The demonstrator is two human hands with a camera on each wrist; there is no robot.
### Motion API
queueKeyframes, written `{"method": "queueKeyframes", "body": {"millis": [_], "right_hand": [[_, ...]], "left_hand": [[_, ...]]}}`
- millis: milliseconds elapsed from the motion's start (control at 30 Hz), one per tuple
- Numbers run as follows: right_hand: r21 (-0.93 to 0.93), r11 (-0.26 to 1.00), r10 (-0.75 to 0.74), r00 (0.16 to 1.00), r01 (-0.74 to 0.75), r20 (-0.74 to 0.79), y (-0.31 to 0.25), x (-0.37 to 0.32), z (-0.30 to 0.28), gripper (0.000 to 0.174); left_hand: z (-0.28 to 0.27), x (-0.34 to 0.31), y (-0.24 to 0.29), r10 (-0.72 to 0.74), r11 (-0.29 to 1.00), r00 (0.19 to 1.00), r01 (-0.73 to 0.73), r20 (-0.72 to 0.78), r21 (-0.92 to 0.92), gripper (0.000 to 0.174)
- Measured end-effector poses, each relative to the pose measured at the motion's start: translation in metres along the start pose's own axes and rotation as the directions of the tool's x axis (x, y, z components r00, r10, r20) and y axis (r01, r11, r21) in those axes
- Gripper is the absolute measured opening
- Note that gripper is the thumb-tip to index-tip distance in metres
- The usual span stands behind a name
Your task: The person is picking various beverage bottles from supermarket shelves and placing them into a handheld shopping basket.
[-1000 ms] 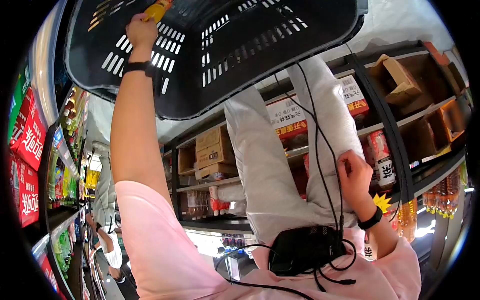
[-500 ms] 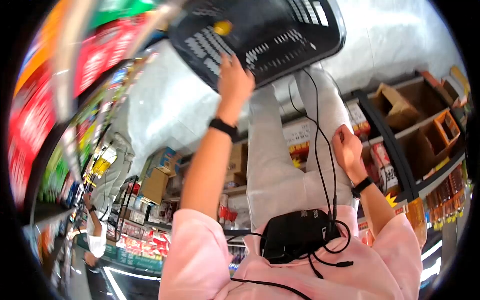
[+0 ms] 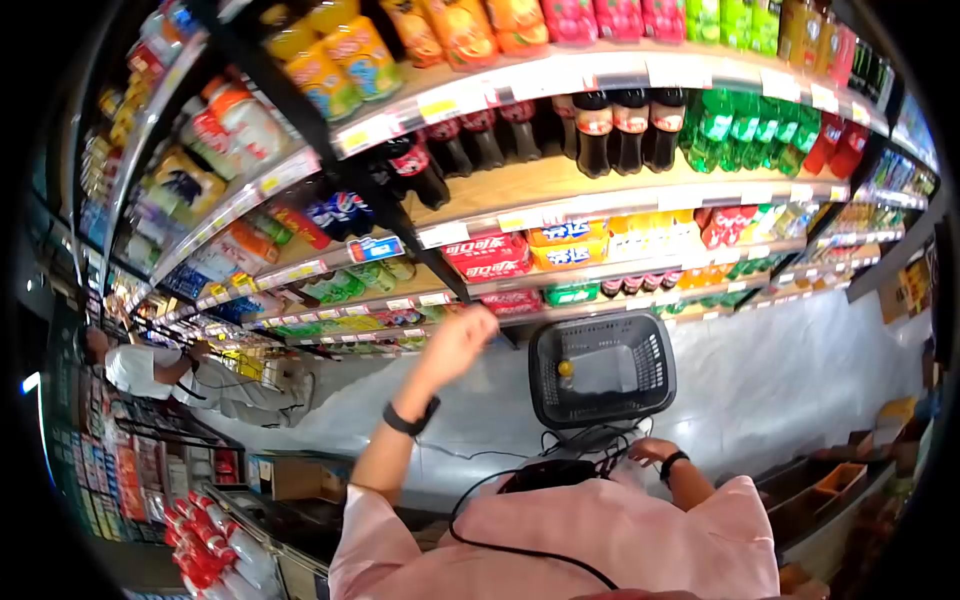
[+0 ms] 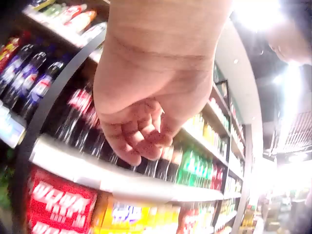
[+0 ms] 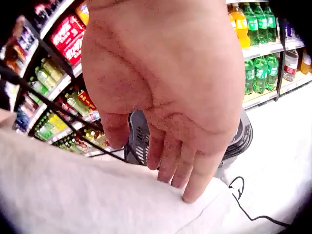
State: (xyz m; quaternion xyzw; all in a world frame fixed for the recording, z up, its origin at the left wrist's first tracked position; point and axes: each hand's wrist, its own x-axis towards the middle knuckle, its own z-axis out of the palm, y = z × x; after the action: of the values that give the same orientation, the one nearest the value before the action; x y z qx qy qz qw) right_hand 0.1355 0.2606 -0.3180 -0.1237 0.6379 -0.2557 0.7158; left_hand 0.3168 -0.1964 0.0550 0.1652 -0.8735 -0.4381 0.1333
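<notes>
My left hand [image 3: 458, 348] is raised in front of the drink shelves and holds nothing. In the left wrist view its fingers [image 4: 141, 141] are loosely bent, overlapping a row of dark cola bottles [image 4: 78, 122] behind them. Down by my leg hangs my right hand [image 3: 652, 452], its fingers [image 5: 195, 170] loosely extended against the light grey trousers [image 5: 97, 190]. A black shopping basket [image 3: 605, 412] stands on the floor in front of me, and inside it, toward the left, shows a small yellow thing [image 3: 566, 368].
Shelves rise ahead with orange drinks [image 3: 465, 30], green bottles [image 3: 735, 125] and red cola cartons [image 3: 487, 257]. Another person [image 3: 150, 370] is in the aisle at the left. Black cables [image 3: 465, 500] run over my front. Cardboard boxes [image 3: 295, 477] stand behind on the left.
My left hand has let go of the yellow-orange thing in the basket and come up toward the shelves. The head view has swung up from basket and legs to the shelves.
</notes>
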Motion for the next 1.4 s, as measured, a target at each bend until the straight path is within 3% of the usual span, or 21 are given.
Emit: {"method": "queueKeyframes", "body": {"millis": [33, 67, 100, 133, 167, 200, 233, 300, 367, 433, 533, 633, 933, 1067, 1167, 1200, 1233, 1267, 1300, 1367, 1400], "right_hand": [[-0.026, 0.998, -0.053, 0.998, 0.054, 0.030, -0.001, 0.006, -0.005, 0.040], [-0.172, 0.985, -0.008, 0.999, 0.001, -0.040, -0.025, -0.008, 0.010, 0.041], [-0.649, 0.724, -0.220, 0.970, 0.231, 0.100, -0.031, 0.004, 0.011, 0.045], [-0.852, 0.513, -0.049, 0.995, 0.101, 0.088, 0.028, 0.111, -0.003, 0.052], [-0.892, 0.452, -0.041, 0.999, 0.001, -0.020, -0.018, 0.065, 0.026, 0.060], [-0.944, 0.316, -0.195, 0.980, 0.093, 0.031, -0.022, 0.046, 0.038, 0.035], [-0.926, 0.367, -0.162, 0.986, 0.088, 0.030, -0.031, 0.033, 0.041, 0.034], [-0.894, 0.432, -0.196, 0.980, 0.121, 0.038, -0.039, 0.018, 0.048, 0.036], [-0.878, 0.456, -0.231, 0.972, 0.144, 0.039, -0.040, 0.006, 0.051, 0.037], [-0.869, 0.469, -0.255, 0.966, 0.161, 0.041, -0.034, 0.001, 0.051, 0.039], [-0.851, 0.493, -0.288, 0.957, 0.183, 0.039, -0.029, 0.000, 0.050, 0.041], [-0.839, 0.509, -0.307, 0.951, 0.194, 0.034, -0.021, -0.001, 0.050, 0.043], [-0.818, 0.518, -0.383, 0.923, 0.250, 0.039, -0.002, -0.006, 0.053, 0.049], [-0.830, 0.423, -0.525, 0.845, 0.364, 0.102, -0.008, -0.019, 0.051, 0.052], [-0.836, -0.199, -0.588, 0.620, 0.511, 0.519, 0.025, 0.078, -0.020, 0.044], [-0.907, 0.142, -0.703, 0.685, 0.397, 0.190, 0.011, 0.071, -0.015, 0.047], [-0.837, 0.479, -0.684, 0.710, 0.265, -0.167, -0.030, 0.056, -0.013, 0.052], [-0.289, 0.868, -0.491, 0.789, 0.405, -0.369, -0.115, -0.033, 0.024, 0.052], [0.172, 0.897, -0.321, 0.869, 0.406, -0.377, -0.166, -0.073, 0.043, 0.059], [0.625, 0.457, -0.695, 0.693, 0.632, -0.192, -0.238, -0.145, 0.078, 0.066], [0.705, 0.384, -0.736, 0.659, 0.596, -0.155, -0.270, -0.185, 0.104, 0.068]], "left_hand": [[-0.027, 0.012, 0.040, -0.006, 1.000, 0.988, 0.010, -0.157, 0.022, 0.015], [-0.056, 0.028, 0.070, 0.112, 0.991, 0.966, -0.126, -0.232, -0.045, 0.018], [-0.074, 0.048, 0.100, 0.209, 0.959, 0.886, -0.268, -0.415, -0.089, 0.019], [-0.097, 0.059, 0.140, 0.290, 0.935, 0.821, -0.353, -0.491, -0.038, 0.020], [-0.116, 0.077, 0.173, 0.368, 0.901, 0.743, -0.433, -0.559, 0.019, 0.021], [-0.127, 0.102, 0.198, 0.431, 0.854, 0.659, -0.518, -0.616, 0.044, 0.025], [-0.136, 0.127, 0.220, 0.485, 0.800, 0.567, -0.595, -0.666, 0.076, 0.030], [-0.154, 0.178, 0.241, 0.633, 0.773, 0.472, -0.338, -0.614, 0.537, 0.050], [-0.155, 0.221, 0.247, 0.709, 0.692, 0.387, -0.222, -0.589, 0.687, 0.067], [-0.153, 0.241, 0.250, 0.700, 0.696, 0.401, -0.193, -0.591, 0.692, 0.075], [-0.159, 0.253, 0.268, 0.461, 0.870, 0.530, -0.111, -0.712, 0.480, 0.074], [-0.177, 0.252, 0.271, 0.428, 0.878, 0.595, -0.095, -0.680, 0.469, 0.070], [-0.191, 0.218, 0.242, 0.560, 0.828, 0.498, -0.363, -0.661, 0.428, 0.072], [-0.165, 0.140, 0.255, 0.717, 0.695, 0.374, -0.447, -0.588, 0.563, 0.069], [-0.132, 0.079, 0.257, 0.680, 0.612, 0.285, -0.728, -0.676, 0.309, 0.073], [-0.116, 0.057, 0.251, 0.646, 0.584, 0.298, -0.786, -0.702, 0.203, 0.075], [-0.097, 0.036, 0.243, 0.610, 0.543, 0.314, -0.834, -0.727, 0.096, 0.078], [-0.077, 0.020, 0.229, 0.609, 0.510, 0.387, -0.859, -0.692, -0.032, 0.078], [-0.056, 0.005, 0.212, 0.612, 0.470, 0.451, -0.868, -0.649, -0.160, 0.078], [-0.012, -0.033, 0.183, 0.514, 0.619, 0.739, -0.671, -0.435, -0.409, 0.078], [0.001, -0.041, 0.175, 0.538, 0.730, 0.787, -0.614, -0.301, -0.300, 0.075]]}}
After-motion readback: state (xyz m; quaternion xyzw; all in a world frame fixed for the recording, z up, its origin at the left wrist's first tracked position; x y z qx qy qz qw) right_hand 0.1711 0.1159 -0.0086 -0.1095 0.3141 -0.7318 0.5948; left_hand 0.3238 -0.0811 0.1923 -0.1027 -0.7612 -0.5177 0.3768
